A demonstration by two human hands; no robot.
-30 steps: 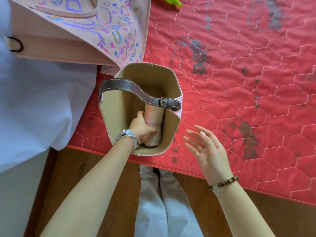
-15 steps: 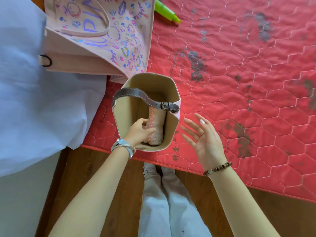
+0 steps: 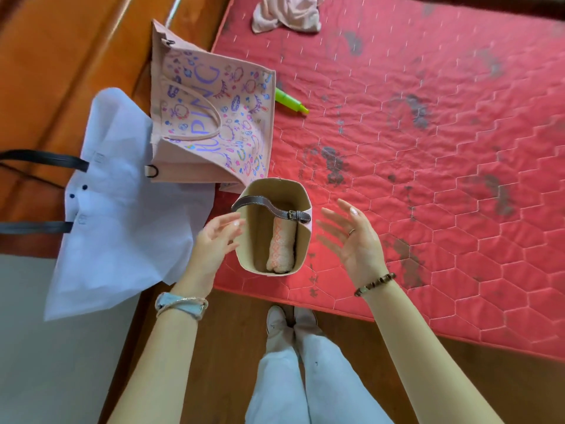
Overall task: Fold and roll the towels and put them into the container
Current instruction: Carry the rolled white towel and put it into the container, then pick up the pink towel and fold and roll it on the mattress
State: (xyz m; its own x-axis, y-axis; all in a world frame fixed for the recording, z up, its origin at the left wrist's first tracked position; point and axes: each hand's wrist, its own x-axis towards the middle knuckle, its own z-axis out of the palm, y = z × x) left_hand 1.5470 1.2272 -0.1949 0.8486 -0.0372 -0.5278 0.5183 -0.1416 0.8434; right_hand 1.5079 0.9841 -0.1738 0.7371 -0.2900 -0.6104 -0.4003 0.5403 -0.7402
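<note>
A beige bucket-shaped container [image 3: 256, 228] with a brown buckled strap [image 3: 269, 207] stands on the red quilted mat near its front edge. Inside it lies a rolled pale towel [image 3: 282, 245] with an orange pattern. My left hand [image 3: 214, 243] hovers just left of the container, fingers apart, holding nothing. On the other side my right hand [image 3: 351, 240] is open too, palm turned toward the container, a little apart from its wall. A crumpled pale pink towel [image 3: 287, 12] lies at the mat's far edge.
A pink printed tote bag [image 3: 214, 117] lies behind the container, partly over a white fabric bag [image 3: 122, 209] with black handles. A green marker [image 3: 291, 101] rests on the red mat [image 3: 428, 148]. Wooden floor and my legs [image 3: 293, 377] are below.
My left hand has come out of the container and let go of the rolled towel, which stays inside. The view has tilted up, showing more of the mat and the far towel.
</note>
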